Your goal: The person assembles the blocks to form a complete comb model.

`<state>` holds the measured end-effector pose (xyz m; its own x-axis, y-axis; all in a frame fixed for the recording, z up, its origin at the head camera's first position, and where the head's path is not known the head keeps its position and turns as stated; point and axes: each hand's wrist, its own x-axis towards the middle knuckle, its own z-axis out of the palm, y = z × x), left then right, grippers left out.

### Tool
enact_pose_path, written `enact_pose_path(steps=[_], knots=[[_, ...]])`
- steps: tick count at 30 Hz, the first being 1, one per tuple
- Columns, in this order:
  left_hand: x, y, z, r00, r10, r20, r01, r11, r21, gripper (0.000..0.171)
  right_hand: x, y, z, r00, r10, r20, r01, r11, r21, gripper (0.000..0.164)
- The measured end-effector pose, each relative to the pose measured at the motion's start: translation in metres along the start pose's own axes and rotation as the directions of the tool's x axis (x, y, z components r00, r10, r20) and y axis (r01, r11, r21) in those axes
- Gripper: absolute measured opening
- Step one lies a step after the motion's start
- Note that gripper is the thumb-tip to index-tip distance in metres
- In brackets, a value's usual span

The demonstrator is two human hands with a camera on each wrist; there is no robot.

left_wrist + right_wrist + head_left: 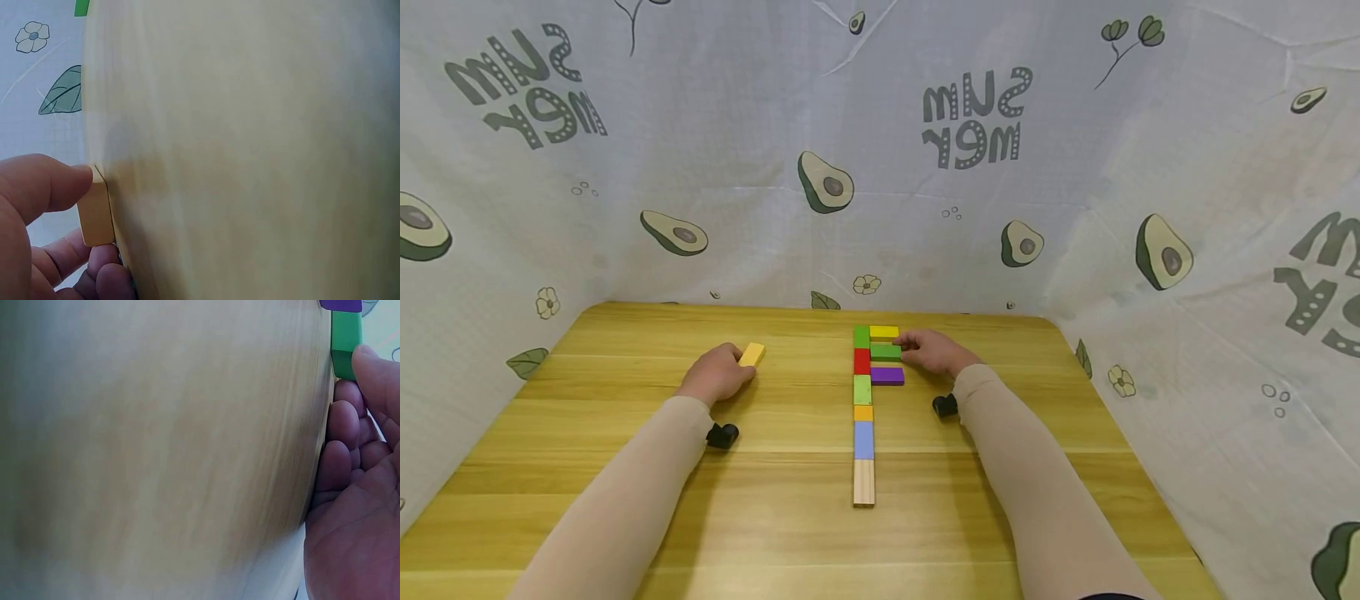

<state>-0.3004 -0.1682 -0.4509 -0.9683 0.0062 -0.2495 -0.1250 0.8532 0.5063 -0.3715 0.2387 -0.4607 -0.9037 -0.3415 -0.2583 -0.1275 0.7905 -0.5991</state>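
Note:
On the left side of the table, my left hand (pixel 717 372) pinches a yellow block (pixel 752 355); the left wrist view shows the thumb on one end of this block (pixel 97 212) and fingers at the other. My right hand (pixel 936 352) holds the outer end of a green block (pixel 886 353) between thumb and fingers. In the right wrist view the thumb lies against that green block (pixel 345 344), beside a purple block (pixel 340 305). The green block's inner end meets a column of blocks near the red one (pixel 861 362).
Below the red block the column runs through light green (pixel 862 390), orange (pixel 863 412), blue (pixel 863 440) and plain wood (pixel 863 483) blocks. A green block (pixel 861 337) tops it, with a yellow block (pixel 884 332) at its right. Patterned cloth (pixel 895 208) hangs around the wooden table (pixel 790 517).

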Motion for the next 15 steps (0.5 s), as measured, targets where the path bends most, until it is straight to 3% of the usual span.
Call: enact_pose_path(steps=[15], knots=[[-0.0002, 0.0016, 0.0018, 1.0, -0.013, -0.013, 0.013, 1.0, 0.017, 0.049, -0.0005, -0.0007, 0.0007, 1.0, 0.013, 0.0, -0.013, 1.0, 0.018, 0.037]])
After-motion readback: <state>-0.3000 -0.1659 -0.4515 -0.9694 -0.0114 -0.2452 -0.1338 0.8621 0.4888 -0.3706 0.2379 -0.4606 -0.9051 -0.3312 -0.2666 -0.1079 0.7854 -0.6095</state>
